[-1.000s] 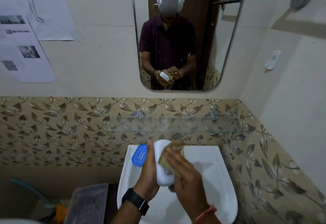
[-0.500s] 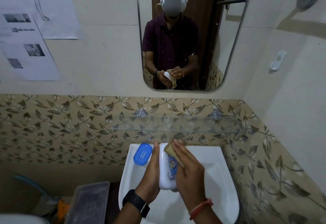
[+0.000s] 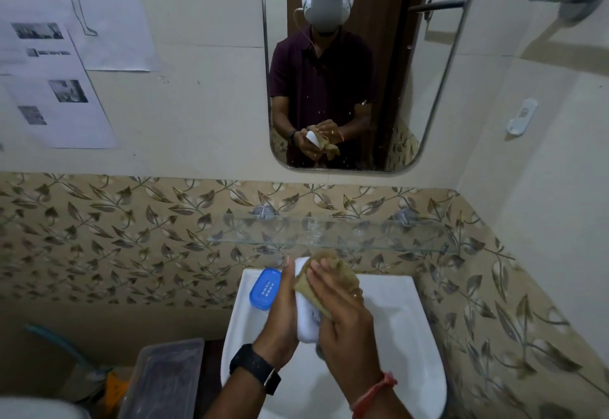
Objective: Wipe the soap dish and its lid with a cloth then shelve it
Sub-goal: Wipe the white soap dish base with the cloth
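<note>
Left hand point(image 3: 280, 316), black watch point(image 3: 255, 367) on wrist, grips white soap dish piece point(image 3: 304, 319) upright over white washbasin point(image 3: 405, 303), thumb up along its edge. Right hand point(image 3: 342, 319) holds tan cloth point(image 3: 333, 273), fingers laid over it, pressing it against top of white piece. Blue slotted soap dish piece point(image 3: 265, 288) lies on basin's back left corner, just beside left hand. Glass shelf point(image 3: 329, 237) on wall above basin. Mirror point(image 3: 412, 89) higher up. Clear plastic container point(image 3: 164, 375) left of basin
</note>
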A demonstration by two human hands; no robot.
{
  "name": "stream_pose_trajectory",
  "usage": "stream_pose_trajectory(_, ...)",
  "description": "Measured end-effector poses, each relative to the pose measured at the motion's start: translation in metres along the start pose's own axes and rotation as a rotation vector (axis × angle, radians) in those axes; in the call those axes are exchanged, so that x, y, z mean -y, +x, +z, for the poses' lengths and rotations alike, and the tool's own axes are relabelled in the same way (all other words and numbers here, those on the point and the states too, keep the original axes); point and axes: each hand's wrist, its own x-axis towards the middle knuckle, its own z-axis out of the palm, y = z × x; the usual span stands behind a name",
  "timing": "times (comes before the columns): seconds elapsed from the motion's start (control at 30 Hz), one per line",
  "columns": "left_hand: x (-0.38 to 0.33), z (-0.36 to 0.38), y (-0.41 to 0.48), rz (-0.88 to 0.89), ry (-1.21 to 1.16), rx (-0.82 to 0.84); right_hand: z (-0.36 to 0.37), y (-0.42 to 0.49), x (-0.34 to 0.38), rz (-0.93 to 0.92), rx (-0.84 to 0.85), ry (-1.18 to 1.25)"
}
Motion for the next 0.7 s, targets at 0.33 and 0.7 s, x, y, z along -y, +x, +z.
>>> stream_pose_trajectory(0.33,-0.015,-0.019,0.004,0.118,-0.038,-0.210,-0.002,-0.015,-0.010,-0.032,-0.022,-0.042)
stream_pose_trajectory(0.7,-0.006,-0.027,0.005,0.435,-0.083,-0.320,0.019,-0.052,0.000,0.450,-0.114,0.315)
